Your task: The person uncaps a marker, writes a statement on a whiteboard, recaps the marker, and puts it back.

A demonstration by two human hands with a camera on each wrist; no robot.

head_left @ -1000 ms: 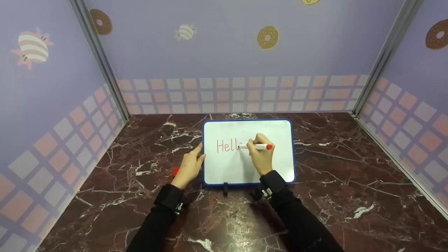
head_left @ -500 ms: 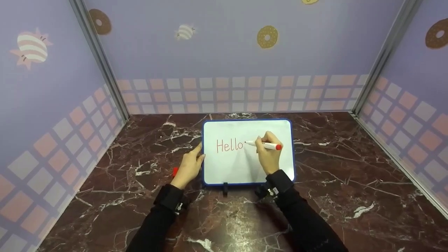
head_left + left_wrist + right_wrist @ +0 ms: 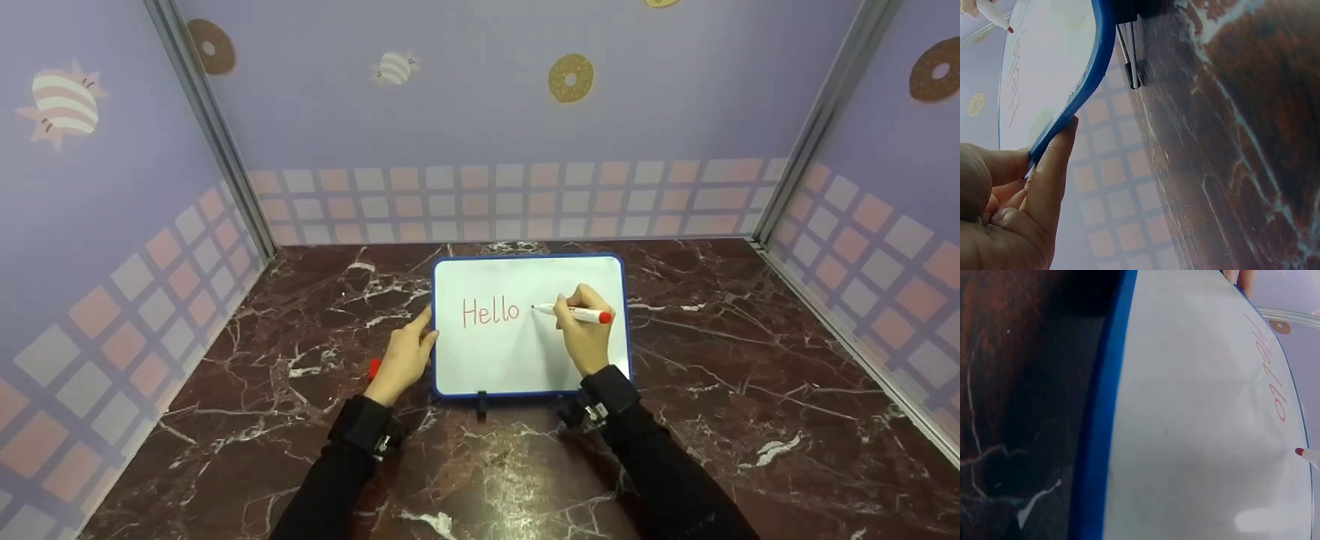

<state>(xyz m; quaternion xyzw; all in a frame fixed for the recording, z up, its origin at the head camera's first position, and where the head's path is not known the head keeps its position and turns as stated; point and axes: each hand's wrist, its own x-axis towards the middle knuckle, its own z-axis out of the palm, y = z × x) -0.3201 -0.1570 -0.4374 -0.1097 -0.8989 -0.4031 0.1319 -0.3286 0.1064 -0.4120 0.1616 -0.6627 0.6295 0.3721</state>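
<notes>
A whiteboard (image 3: pixel 487 364) with a blue frame (image 3: pixel 1088 84) leans upright on the table and bears the red handwritten word "Hello" (image 3: pixel 490 310). My left hand (image 3: pixel 405 356) pinches its left edge; in the left wrist view the thumb (image 3: pixel 1008 166) and a finger lie on opposite sides of the frame. Over the board's right half, my right hand (image 3: pixel 589 337) grips a white marker (image 3: pixel 591 315) with a red end. The marker's red tip (image 3: pixel 1299 451) points at the board just right of the "o"; whether it touches I cannot tell.
Black stand legs (image 3: pixel 481 406) stick out under the board's lower edge. A small red object (image 3: pixel 374 367) lies beside the left wrist, partly hidden. The dark marbled table (image 3: pixel 750 360) ends at patterned panels (image 3: pixel 480 112) behind and at both sides.
The final "o" of "Hello" has come into view, written after "Hell". My right hand has shifted right with the marker. My left hand stays at the board's edge.
</notes>
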